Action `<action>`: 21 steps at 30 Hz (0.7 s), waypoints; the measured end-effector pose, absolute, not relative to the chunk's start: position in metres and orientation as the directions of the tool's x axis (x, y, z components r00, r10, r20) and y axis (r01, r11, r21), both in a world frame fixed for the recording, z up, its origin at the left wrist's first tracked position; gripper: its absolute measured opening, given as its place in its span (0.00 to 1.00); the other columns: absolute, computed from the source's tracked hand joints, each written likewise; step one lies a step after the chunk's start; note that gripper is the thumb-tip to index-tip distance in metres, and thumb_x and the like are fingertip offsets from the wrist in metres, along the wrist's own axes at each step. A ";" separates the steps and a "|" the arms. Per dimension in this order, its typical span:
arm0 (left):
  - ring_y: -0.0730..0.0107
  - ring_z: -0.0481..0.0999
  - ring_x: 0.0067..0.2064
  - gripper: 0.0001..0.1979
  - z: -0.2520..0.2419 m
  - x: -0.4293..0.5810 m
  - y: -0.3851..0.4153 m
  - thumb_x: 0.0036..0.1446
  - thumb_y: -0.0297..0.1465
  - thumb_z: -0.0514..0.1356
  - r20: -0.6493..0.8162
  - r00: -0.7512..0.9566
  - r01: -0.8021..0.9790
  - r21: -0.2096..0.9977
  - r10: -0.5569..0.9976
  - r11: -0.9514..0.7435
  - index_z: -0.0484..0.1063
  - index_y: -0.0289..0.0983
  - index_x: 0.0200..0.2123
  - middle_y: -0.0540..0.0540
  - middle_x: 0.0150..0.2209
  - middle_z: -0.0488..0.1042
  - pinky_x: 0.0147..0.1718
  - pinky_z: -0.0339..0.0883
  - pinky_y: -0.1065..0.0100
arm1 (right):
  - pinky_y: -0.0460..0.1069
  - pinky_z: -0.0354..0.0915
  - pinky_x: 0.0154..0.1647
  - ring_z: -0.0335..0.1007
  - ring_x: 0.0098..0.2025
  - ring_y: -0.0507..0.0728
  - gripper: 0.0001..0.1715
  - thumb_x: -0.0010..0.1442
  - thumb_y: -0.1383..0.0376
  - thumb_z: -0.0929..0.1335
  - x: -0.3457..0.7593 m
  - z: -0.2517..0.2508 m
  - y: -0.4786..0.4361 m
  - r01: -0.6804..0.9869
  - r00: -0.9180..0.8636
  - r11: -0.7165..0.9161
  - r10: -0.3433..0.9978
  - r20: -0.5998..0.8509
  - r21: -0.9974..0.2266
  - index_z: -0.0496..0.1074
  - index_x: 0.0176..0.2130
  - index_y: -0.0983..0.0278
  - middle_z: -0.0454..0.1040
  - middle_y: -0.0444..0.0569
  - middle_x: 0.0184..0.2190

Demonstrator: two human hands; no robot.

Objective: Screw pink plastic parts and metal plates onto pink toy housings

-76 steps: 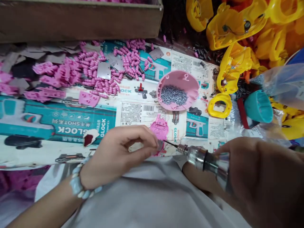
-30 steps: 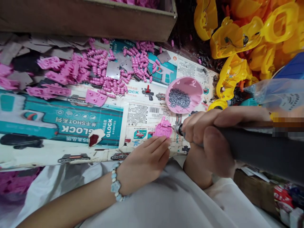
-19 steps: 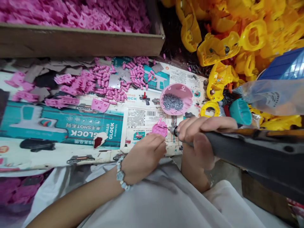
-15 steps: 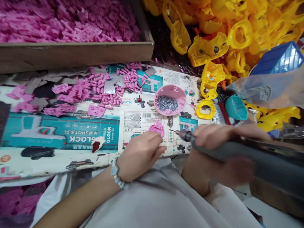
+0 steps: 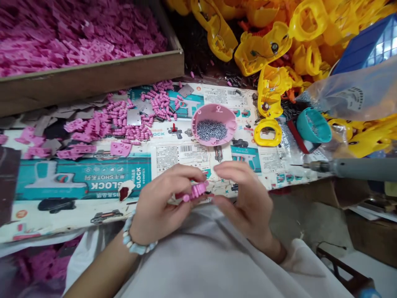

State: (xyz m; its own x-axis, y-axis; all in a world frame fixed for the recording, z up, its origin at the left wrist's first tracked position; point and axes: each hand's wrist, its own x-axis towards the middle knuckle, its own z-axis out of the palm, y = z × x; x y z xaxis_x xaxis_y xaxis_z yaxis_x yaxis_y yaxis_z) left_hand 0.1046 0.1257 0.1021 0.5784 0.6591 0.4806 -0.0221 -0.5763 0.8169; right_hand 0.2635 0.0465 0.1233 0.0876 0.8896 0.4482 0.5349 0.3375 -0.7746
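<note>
- Change: electric hand drill is now out of both hands, at the right edge of the frame, bit pointing left.
- Left hand: clamped on the pink plastic part, which is at lower centre, lifted off the printed sheets.
- Right hand: fingers loosely curled, just beside the part; contact cannot be confirmed.
- Hands: close together, not clasped.
- Pink dish of screws: directly above the hands.

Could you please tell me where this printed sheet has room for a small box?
The teal panel between the pink plastic plates and left hand has room, as does the barcode panel below the round pink tray. Pink beads and yellow housings crowd the top.
</note>
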 end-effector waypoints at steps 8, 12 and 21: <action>0.70 0.72 0.44 0.15 0.097 0.073 0.125 0.54 0.20 0.62 0.454 0.667 -0.083 0.833 0.591 -0.547 0.65 0.35 0.45 0.45 0.39 0.70 0.42 0.71 0.67 | 0.48 0.65 0.42 0.68 0.39 0.51 0.06 0.58 0.72 0.69 0.257 0.117 0.066 0.369 -0.183 0.483 0.875 0.448 -0.794 0.69 0.39 0.71 0.72 0.49 0.36; 0.71 0.73 0.44 0.07 0.099 0.069 0.119 0.58 0.22 0.59 0.450 0.641 -0.106 0.854 0.622 -0.509 0.69 0.32 0.41 0.44 0.40 0.73 0.43 0.71 0.68 | 0.50 0.65 0.41 0.67 0.39 0.53 0.07 0.59 0.72 0.69 0.256 0.118 0.060 0.436 -0.205 0.486 0.873 0.442 -0.758 0.70 0.39 0.72 0.72 0.51 0.36; 0.69 0.75 0.40 0.07 0.110 0.010 0.115 0.62 0.28 0.57 0.366 0.545 0.086 0.870 0.754 -0.485 0.72 0.39 0.42 0.47 0.35 0.74 0.38 0.74 0.65 | 0.51 0.63 0.46 0.64 0.44 0.54 0.16 0.57 0.72 0.67 0.236 0.114 0.069 0.387 -0.197 0.498 0.867 0.458 -0.776 0.66 0.47 0.68 0.69 0.51 0.40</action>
State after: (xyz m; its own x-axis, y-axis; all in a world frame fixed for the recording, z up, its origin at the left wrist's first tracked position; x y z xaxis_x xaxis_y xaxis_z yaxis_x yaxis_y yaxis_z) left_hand 0.0097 0.1149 0.1101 0.5454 0.7539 0.3662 0.0860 -0.4850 0.8703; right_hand 0.2363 0.0693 0.1137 -0.1971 0.8670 0.4577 0.3874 0.4977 -0.7760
